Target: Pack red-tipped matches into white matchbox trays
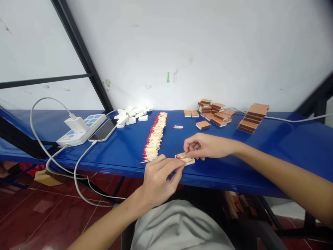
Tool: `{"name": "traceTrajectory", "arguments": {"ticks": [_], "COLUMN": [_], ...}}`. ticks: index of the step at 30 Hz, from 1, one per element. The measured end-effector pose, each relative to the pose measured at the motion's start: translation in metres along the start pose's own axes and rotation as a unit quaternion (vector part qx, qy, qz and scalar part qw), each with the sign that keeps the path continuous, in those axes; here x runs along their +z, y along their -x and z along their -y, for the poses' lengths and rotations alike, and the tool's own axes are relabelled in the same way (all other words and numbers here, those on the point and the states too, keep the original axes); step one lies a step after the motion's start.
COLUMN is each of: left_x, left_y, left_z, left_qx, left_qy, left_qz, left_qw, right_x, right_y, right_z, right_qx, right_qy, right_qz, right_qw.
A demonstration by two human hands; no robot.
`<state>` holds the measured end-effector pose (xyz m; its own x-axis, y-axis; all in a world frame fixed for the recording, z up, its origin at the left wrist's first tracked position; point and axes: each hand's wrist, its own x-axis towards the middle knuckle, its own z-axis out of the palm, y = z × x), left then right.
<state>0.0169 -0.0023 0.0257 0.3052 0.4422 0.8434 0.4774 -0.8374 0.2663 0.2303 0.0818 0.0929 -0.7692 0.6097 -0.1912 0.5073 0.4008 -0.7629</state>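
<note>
At table [260, 149] edge: left hand [158, 177] fingers clamp match tray [191, 161], right hand [205, 146] pinches matches [181, 157] (red-tipped)

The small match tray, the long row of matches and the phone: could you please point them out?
small match tray [191, 161], head view, white right rim.
row of matches [155, 137], head view, middle of row.
phone [104, 130], head view, screen centre.

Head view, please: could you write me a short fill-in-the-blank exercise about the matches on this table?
1. The table is ___.
2. The phone lies to the ___ of the long row of sticks.
3. The left hand and right hand meet at a small tray holding red-tipped ___.
Missing words: blue; left; matches.
</note>
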Motion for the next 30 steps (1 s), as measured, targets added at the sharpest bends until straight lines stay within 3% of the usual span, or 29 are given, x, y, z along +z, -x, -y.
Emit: {"name": "traceTrajectory", "arguments": {"ticks": [10,15,25,30], "left_x": [0.009,0.001,-0.024,-0.018], "left_y": [-0.011,-0.011,-0.002,0.000], "left_z": [0.011,0.008,0.010,0.014], "left_qx": [-0.011,0.005,-0.022,-0.024], "left_qy": [-0.043,-0.011,0.029,-0.037], "left_qz": [0.081,0.073,0.039,0.089], "left_qw": [0.996,0.997,0.999,0.995], "right_x": [0.002,0.000,0.003,0.001], "right_y": [-0.002,0.000,0.002,0.001], "right_z": [-0.002,-0.001,0.002,0.000], "right_qx": [-0.023,0.000,-0.014,-0.002], "right_qy": [-0.048,-0.041,0.041,0.020], "right_qz": [-0.001,0.007,-0.017,0.004], "right_qw": [0.999,0.999,0.999,1.000]}}
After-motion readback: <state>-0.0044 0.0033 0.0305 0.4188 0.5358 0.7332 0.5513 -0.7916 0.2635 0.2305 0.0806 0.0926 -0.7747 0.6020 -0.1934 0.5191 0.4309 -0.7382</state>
